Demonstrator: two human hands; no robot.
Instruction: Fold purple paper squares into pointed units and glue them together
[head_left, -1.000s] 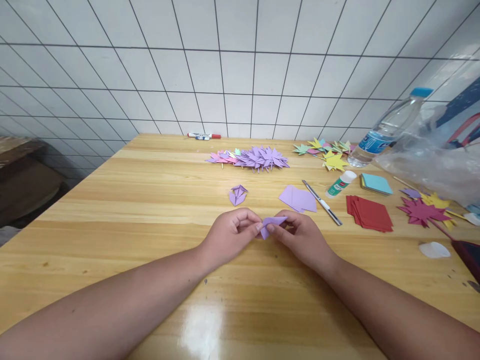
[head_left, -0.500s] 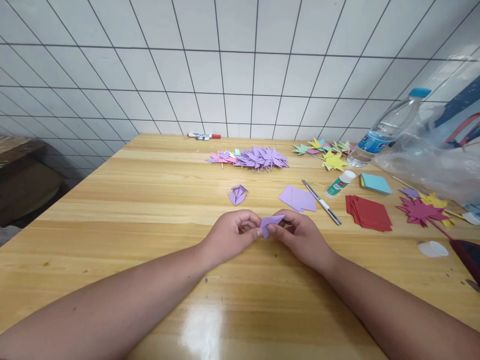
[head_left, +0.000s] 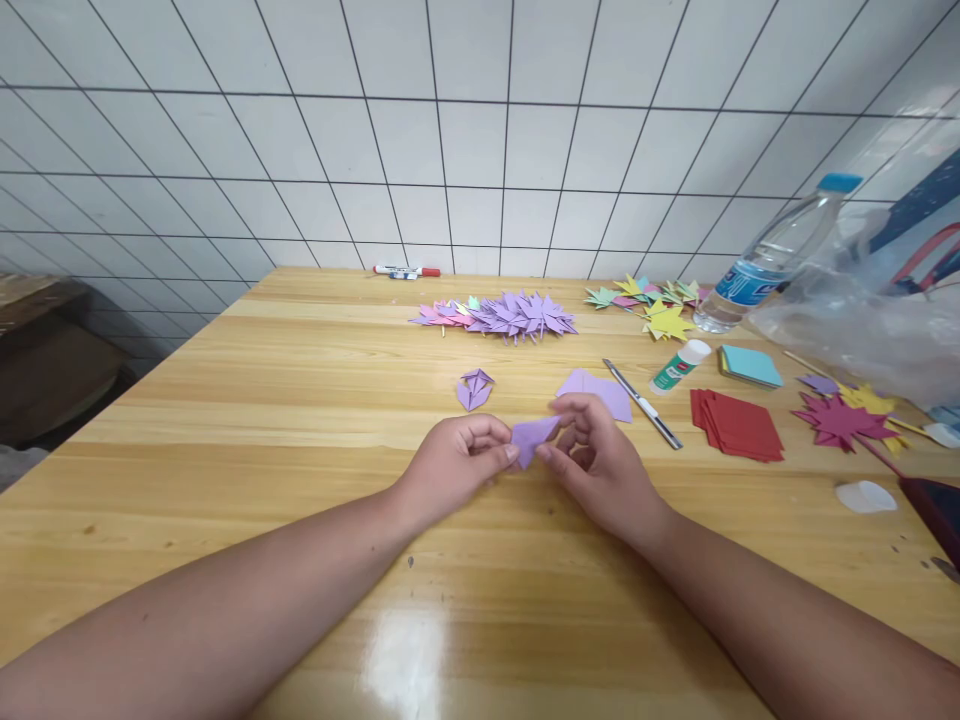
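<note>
A small folded piece of purple paper (head_left: 531,436) is held just above the wooden table, between my two hands. My left hand (head_left: 466,462) pinches its left corner between thumb and fingers. At its right side, my right hand (head_left: 600,455) has the thumb on the lower edge and the curled fingers around the right tip; the index finger is lifted a little. Beyond my left hand lies a folded purple paper piece (head_left: 475,389). Flat purple sheets (head_left: 604,393) rest beyond my right hand, beside a craft knife (head_left: 643,404).
A glue stick (head_left: 680,366), red paper squares (head_left: 736,426) and a blue-topped paper stack (head_left: 750,366) lie to the right. Purple paper leaves (head_left: 523,316) are heaped at the back, near markers (head_left: 406,272). A water bottle (head_left: 776,255) and a white cap (head_left: 865,497) stand farther right.
My right hand's fingers have loosened and spread slightly, with the index finger raised. The folded paper has shifted a little left and shows more of its face.
</note>
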